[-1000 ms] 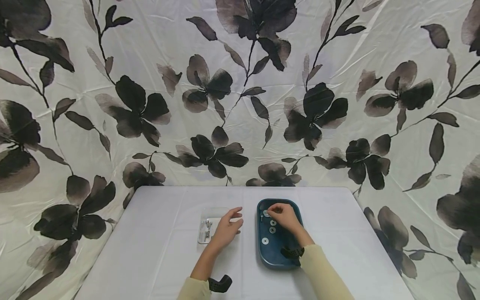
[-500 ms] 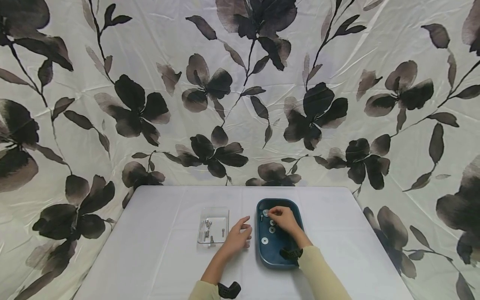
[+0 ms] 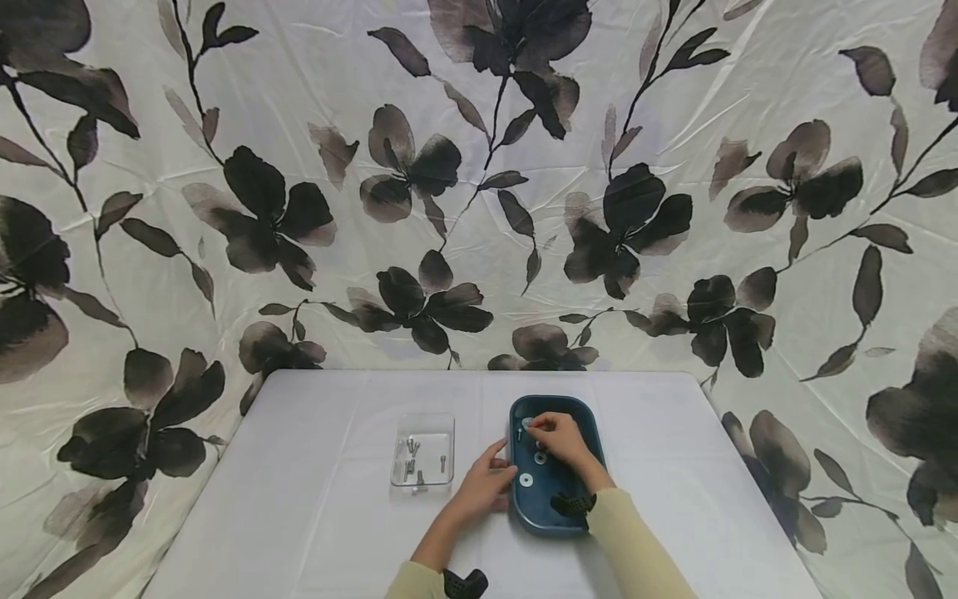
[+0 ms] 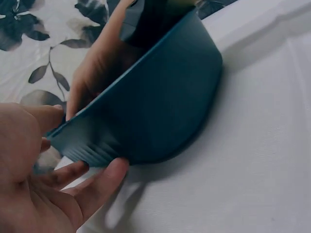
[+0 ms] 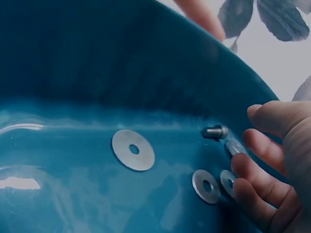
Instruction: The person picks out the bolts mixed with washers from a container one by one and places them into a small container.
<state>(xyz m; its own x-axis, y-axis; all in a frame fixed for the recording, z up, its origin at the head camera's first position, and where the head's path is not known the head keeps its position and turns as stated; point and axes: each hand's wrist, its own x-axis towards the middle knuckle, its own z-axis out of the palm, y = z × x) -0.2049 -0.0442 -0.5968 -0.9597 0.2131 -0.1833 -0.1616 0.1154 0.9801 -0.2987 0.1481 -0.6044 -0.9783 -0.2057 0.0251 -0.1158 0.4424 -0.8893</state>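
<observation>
My right hand [image 3: 561,437] reaches into the dark blue tray [image 3: 546,517], its fingertips at a metal washer [image 3: 527,423] near the far left corner. In the right wrist view that washer [image 5: 233,146] looks tilted and partly covered by a finger. Whether the fingers pinch it is not clear. A small bolt [image 5: 214,132] lies beside it. Other flat washers, one large washer [image 5: 133,150] and a smaller washer [image 5: 206,186] among them, lie on the tray floor. My left hand [image 3: 482,487] touches the tray's left outer wall with fingers extended, as the left wrist view shows.
Left of the tray stands a clear plastic box [image 3: 441,478] with several bolts in it. Both rest on a table with a white cloth [image 3: 329,499]. Behind the table hangs a flower-patterned cloth [image 3: 479,208].
My left hand has moved right from beside the clear box to the tray's left wall, uncovering the box. My right hand stays over the same washer in the tray.
</observation>
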